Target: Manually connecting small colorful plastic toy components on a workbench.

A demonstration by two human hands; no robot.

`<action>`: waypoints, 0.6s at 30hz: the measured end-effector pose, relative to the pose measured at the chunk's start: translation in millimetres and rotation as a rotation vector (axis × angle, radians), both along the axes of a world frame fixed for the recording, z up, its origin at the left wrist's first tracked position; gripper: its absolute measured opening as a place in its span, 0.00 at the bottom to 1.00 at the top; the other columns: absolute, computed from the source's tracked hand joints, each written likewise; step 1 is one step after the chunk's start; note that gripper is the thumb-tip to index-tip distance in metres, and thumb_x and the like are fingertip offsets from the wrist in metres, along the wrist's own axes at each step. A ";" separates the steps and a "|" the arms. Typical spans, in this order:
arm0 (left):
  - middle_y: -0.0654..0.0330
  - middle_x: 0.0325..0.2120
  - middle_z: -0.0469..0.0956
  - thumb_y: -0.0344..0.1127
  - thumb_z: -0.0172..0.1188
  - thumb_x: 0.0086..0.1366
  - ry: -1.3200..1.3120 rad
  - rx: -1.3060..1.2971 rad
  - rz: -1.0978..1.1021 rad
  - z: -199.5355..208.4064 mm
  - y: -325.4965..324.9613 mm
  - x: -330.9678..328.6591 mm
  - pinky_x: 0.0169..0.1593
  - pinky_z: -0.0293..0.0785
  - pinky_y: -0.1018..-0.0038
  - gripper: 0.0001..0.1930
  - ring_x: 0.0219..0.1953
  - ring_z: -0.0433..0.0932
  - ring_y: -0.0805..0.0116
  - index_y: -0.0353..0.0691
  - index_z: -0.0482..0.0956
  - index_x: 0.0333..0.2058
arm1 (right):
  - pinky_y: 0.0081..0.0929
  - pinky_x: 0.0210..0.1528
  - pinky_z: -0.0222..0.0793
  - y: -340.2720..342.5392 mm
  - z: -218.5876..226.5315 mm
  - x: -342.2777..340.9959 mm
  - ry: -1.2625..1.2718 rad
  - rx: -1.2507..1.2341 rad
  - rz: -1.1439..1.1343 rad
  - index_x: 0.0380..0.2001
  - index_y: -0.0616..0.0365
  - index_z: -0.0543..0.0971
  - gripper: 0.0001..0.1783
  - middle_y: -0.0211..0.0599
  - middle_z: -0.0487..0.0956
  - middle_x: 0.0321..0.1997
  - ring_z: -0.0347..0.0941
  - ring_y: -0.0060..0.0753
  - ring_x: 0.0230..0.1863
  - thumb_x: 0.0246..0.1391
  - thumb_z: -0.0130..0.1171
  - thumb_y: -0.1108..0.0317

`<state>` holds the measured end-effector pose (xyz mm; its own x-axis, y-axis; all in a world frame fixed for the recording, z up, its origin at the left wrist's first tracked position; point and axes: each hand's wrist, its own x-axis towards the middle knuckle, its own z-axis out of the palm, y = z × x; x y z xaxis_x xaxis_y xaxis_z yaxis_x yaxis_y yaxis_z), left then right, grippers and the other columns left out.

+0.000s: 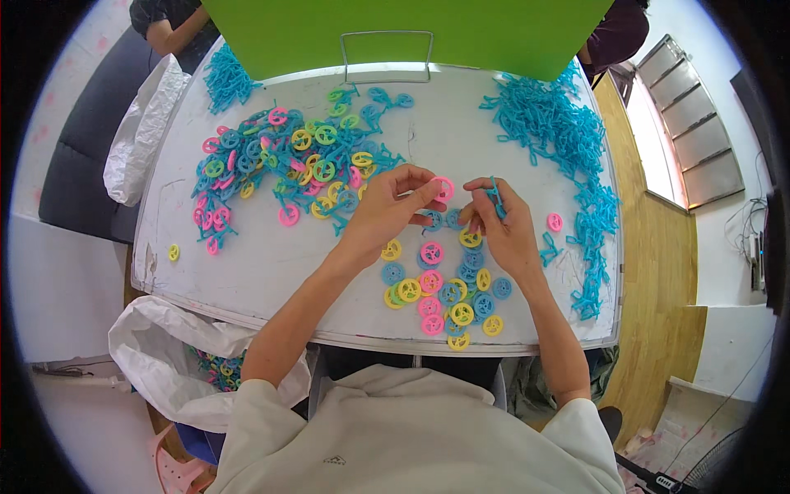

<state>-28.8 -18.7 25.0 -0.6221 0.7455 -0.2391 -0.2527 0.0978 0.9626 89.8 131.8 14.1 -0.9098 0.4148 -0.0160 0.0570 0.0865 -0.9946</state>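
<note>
Between the thumb and fingers of my left hand is a pink plastic wheel, held upright above the table. Close by on the right, my right hand grips a blue plastic stick-like piece; the two parts are apart. Below my hands lie loose spoked wheels, among them a yellow wheel, a pink wheel and a blue wheel. Some of these wheels overlap. Blue wheels just under my fingertips are partly hidden.
A heap of blue pieces with coloured wheels lies left. Bare blue pieces spread along the right edge. A green board stands at the back. At lower left is an open white sack. Other people's arms show behind.
</note>
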 end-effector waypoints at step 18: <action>0.60 0.36 0.78 0.27 0.60 0.62 0.291 0.235 0.078 -8.3 8.0 17.7 0.44 0.77 0.78 0.08 0.40 0.78 0.74 0.35 0.75 0.39 | 0.15 0.30 0.71 -8.8 -3.5 -6.5 -0.009 -0.161 -0.177 0.43 0.64 0.78 0.15 0.33 0.80 0.31 0.75 0.18 0.32 0.54 0.62 0.67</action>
<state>-11.1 -10.7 16.7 -0.6958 0.7069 0.1273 0.0361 -0.1426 0.9891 83.3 123.0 10.6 -0.8224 0.5595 -0.1027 0.0662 -0.0853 -0.9942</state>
